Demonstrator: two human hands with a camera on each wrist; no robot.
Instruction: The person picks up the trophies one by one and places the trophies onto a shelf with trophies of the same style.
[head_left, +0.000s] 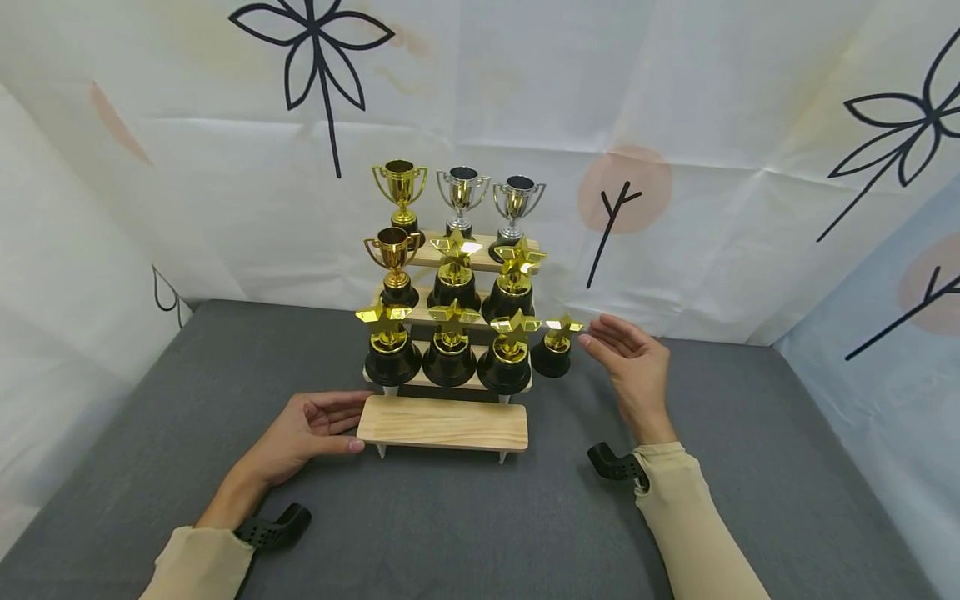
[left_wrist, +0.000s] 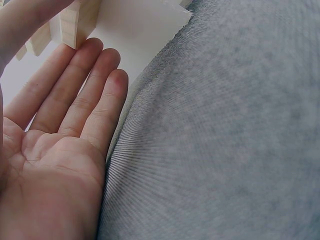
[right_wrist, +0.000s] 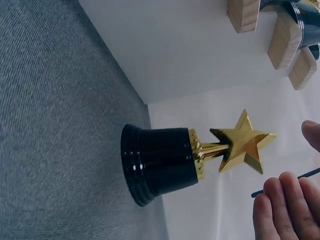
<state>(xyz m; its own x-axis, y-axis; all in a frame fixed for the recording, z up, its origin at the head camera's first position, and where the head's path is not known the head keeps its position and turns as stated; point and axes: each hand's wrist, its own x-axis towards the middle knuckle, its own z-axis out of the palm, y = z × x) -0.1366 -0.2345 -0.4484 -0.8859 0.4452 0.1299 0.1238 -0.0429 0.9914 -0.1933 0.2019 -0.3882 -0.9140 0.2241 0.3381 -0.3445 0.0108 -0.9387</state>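
Observation:
A wooden tiered stand point(head_left: 442, 421) carries small trophies. My left hand point(head_left: 318, 429) is at the left end of its lowest plank, fingers and thumb extended on either side of that end. In the left wrist view the straight fingers point(left_wrist: 100, 95) lie close to a plank end point(left_wrist: 75, 22); contact is unclear. A gold star trophy point(head_left: 553, 357) with a black base stands upright on the table, right of the stand. Beside its star is my right hand point(head_left: 633, 367), thumb and fingers apart. The right wrist view shows this trophy point(right_wrist: 165, 160) with a gap to the fingertips point(right_wrist: 287, 185).
Two silver cups point(head_left: 462, 190) and a gold cup point(head_left: 401, 183) occupy the top plank. A bronze-gold cup point(head_left: 393, 250) and two star trophies point(head_left: 453, 271) stand below, then a row of three star trophies point(head_left: 450, 350). A grey cloth point(head_left: 450, 533) covers the table; a printed curtain point(head_left: 720, 167) hangs behind.

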